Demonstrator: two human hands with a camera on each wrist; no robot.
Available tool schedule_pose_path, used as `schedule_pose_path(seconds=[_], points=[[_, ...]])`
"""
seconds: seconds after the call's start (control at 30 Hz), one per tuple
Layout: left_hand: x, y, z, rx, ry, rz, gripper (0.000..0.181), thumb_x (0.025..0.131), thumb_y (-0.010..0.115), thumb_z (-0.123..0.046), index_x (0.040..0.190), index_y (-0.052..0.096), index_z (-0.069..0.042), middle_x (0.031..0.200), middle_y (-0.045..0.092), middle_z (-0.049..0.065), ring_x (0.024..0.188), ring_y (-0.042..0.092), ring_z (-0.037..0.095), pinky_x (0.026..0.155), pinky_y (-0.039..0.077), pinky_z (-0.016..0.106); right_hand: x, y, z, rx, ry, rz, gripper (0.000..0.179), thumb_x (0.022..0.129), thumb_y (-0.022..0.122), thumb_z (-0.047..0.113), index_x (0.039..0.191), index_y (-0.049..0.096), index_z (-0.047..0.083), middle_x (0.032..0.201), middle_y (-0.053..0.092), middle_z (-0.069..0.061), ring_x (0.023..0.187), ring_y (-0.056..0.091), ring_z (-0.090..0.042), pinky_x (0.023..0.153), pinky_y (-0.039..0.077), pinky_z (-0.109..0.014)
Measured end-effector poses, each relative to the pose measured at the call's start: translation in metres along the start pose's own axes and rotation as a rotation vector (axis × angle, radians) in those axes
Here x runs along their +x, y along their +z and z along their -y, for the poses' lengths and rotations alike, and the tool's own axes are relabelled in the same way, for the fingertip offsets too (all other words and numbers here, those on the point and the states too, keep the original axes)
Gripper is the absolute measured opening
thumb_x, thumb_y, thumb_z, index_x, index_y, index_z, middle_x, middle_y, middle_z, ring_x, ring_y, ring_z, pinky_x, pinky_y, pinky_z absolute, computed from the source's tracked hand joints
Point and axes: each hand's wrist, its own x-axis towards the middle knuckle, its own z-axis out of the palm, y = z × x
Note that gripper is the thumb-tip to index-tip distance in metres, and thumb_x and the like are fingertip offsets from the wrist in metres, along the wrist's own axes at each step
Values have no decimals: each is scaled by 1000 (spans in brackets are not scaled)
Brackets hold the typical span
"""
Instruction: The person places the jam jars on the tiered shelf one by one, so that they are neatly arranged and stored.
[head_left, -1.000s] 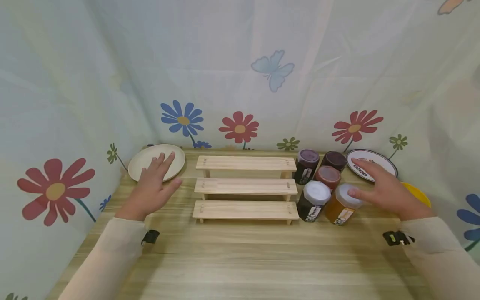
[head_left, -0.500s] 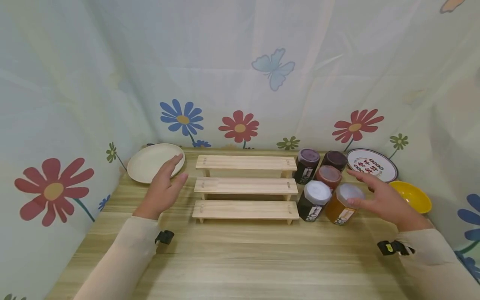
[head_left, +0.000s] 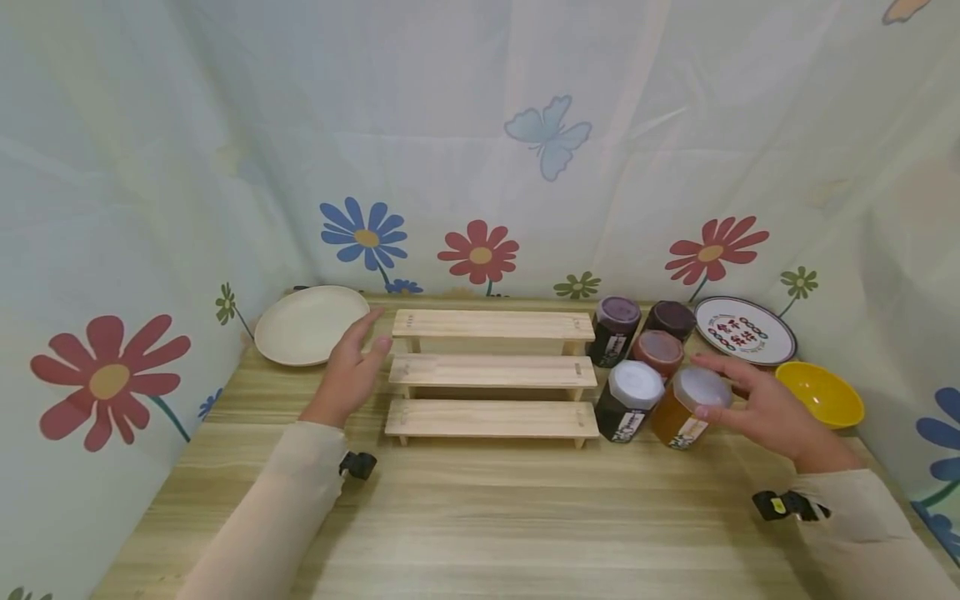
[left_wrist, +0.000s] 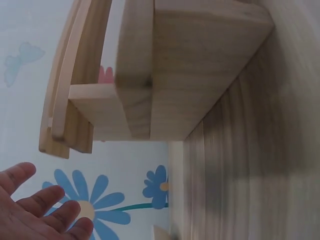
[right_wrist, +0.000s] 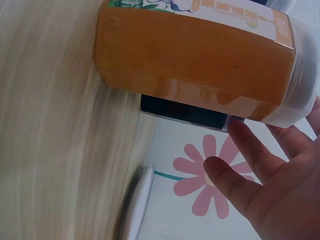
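Observation:
A three-tier wooden stand (head_left: 491, 372) occupies the middle of the table. Close to its left end is my left hand (head_left: 349, 372), fingers extended and holding nothing; the left wrist view shows the stand's side (left_wrist: 165, 70) apart from the fingers. On the right my right hand (head_left: 765, 408) reaches around the lid of an orange jar (head_left: 678, 412), fingers spread; whether they touch it I cannot tell. The orange jar (right_wrist: 195, 60) fills much of the right wrist view. Beside it stand a dark jar with a white lid (head_left: 628, 400), a red jar (head_left: 657, 352), a purple-lidded jar (head_left: 618, 321) and a dark-lidded jar (head_left: 671, 318).
An oval cream plate (head_left: 303, 325) lies at the back left. At the back right is a white plate with red print (head_left: 746, 332), with a yellow bowl (head_left: 821, 393) in front of it. A flowered curtain (head_left: 420, 125) hangs behind the wooden table (head_left: 487, 517).
My left hand has moved right, from over the cream plate to the stand's left end. The right hand has come slightly down and nearer the orange jar, uncovering the white plate and yellow bowl.

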Motion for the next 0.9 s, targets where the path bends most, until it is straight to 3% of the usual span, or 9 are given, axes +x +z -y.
schedule_pose_path(seconds=[0.3, 0.53, 0.77, 0.8, 0.9], points=[[10, 13, 3, -109, -12, -2, 58, 115, 43, -32, 168, 30, -12, 175, 22, 13, 161, 18, 36, 129, 18, 56, 0, 2, -4, 17, -17, 20, 64, 97, 79, 16, 153, 51, 4, 156, 48, -27, 124, 54, -44, 101, 43, -77], [15, 25, 6, -190, -39, -46, 56, 116, 42, -31, 167, 31, -12, 173, 27, 12, 159, 26, 31, 128, 24, 48, -1, 3, -5, 5, 0, 20, 63, 98, 78, 18, 154, 52, 5, 151, 52, -26, 121, 57, -41, 101, 46, -73], [21, 32, 6, -214, -61, -64, 56, 115, 41, -33, 167, 32, -15, 173, 28, 9, 159, 28, 27, 128, 25, 45, 0, 4, -4, 19, 23, 11, 64, 97, 80, 23, 152, 53, 5, 150, 53, -26, 121, 56, -41, 101, 46, -74], [22, 33, 5, -214, -61, -67, 55, 115, 42, -33, 167, 33, -15, 173, 29, 9, 158, 29, 27, 128, 25, 45, 0, 3, -4, 17, 22, 12, 64, 97, 80, 24, 152, 53, 6, 150, 53, -26, 121, 56, -38, 101, 47, -72], [23, 37, 3, -202, -57, -72, 54, 115, 42, -32, 166, 36, -15, 172, 31, 8, 158, 30, 27, 127, 27, 46, -1, 2, -6, 15, 0, 13, 64, 96, 81, 22, 152, 54, 7, 150, 54, -24, 117, 57, -21, 100, 56, -47]])
